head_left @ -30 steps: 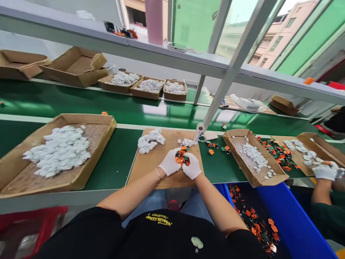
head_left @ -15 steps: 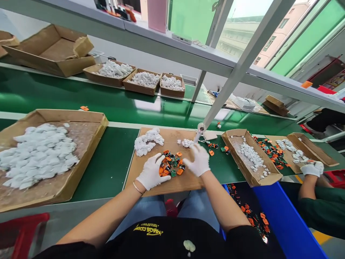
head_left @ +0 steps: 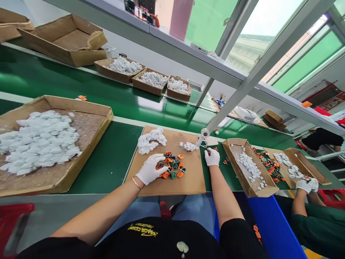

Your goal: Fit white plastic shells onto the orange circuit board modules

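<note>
A green conveyor counter [head_left: 107, 162] runs crosswise before the person; on it lie a cardboard sheet [head_left: 190, 180], a large cardboard tray [head_left: 109, 117] of white cotton-like lumps to the sheet's left, and a shallower cardboard tray [head_left: 264, 192] of the same lumps to its right; a blue bin [head_left: 272, 226] sits below the counter's edge. On the sheet, a loose pile of orange-and-green electronic parts [head_left: 171, 167] spreads sideways, nearer the gloved left hand [head_left: 149, 169], whose fingers [head_left: 156, 157] lie spread open against its left edge, holding nothing; the gloved right hand [head_left: 212, 157] stands off the sheet, right of the pile, its fingers [head_left: 208, 155] bunched at a tiny part [head_left: 208, 151]; whether they grip it, I cannot tell.
</note>
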`<state>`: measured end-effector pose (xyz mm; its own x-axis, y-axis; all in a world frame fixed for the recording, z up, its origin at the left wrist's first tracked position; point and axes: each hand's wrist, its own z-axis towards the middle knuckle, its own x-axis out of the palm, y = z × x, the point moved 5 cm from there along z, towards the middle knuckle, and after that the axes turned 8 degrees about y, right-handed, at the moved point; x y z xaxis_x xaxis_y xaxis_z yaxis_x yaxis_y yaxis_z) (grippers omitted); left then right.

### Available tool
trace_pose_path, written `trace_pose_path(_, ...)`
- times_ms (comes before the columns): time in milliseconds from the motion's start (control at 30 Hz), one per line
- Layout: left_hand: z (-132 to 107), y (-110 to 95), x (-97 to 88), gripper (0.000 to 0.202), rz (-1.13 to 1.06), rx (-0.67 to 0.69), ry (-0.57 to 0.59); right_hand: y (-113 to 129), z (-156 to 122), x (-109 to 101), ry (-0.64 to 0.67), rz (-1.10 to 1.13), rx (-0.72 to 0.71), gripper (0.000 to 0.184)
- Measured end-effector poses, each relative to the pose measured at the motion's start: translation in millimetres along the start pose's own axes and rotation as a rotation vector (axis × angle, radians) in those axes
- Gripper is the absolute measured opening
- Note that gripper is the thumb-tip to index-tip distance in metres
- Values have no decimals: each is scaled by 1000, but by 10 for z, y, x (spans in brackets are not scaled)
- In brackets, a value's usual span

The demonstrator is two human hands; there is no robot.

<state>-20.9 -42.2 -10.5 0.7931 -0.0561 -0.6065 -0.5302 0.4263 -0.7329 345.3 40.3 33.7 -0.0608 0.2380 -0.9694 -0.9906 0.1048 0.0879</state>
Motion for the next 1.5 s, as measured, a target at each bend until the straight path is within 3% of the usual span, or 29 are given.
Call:
trace_pose_path(133, 22, -41, 4, 38, 1, 18, 30, 357, -303, -23, -81, 82, -204, 40)
trace_pose_path(200, 25, -54, 12, 39, 7, 20, 42, 631, -518, 4, -33, 107, -377, 36)
trace_pose_path(300, 8, -48, 10, 40, 17, 9, 34, 869, -731, -5, 43, 111, -556, 45)
trace_pose_path(367, -12, -38, 5, 38, 9, 9, 32, 710, -668, -94, 23, 93, -390, 48)
trace_pose_path(467, -34, -29, 1, 36, -11, 16, 46, 58, -435, -273, -47, 38, 152, 65)
trace_pose_path(533, -36, -29, 8, 35, -10, 17, 53, -373, -298, -292, 39, 18, 391, 84)
trace_pose_path(600, -31, -29, 20, 35, 1, 15, 49, -656, -178, -227, 189, 42, 446, 84)
trace_pose_path(700, -25, -24, 43, 35, 6, 14, 38, -782, -37, -136, 280, 71, 347, 68)
trace_pose_path(867, -27, 0, 56, 34, 16, 14, 23, -536, 86, -1, 334, 81, 91, 66)
trace_pose_path(967, -22, 3, 60, 33, 21, 21, 27, -397, 46, 54, 349, 74, -8, 67)
trace_pose_path(1100, -42, -9, 23, 28, -1, 9, -9, -304, -127, 70, 341, 94, -115, 42)
trace_pose_path(1167, -61, -11, -41, 27, -2, -28, -77, -262, -240, 75, 353, 106, -174, 46)
trace_pose_path(1267, -27, -30, -137, 30, 20, -79, -128, -190, -405, 64, 312, 128, -251, 68)
trace_pose_path(1300, 18, -46, -157, 32, 28, -82, -115, -170, -448, 49, 270, 140, -266, 66)
trace_pose_path(1400, 251, -105, -188, 31, 44, -60, -34, -141, -515, 13, 173, 149, -249, 30)
trace_pose_path(1500, 549, -150, -173, 30, 61, -49, 45, -73, -497, -29, 99, 144, -213, 18)
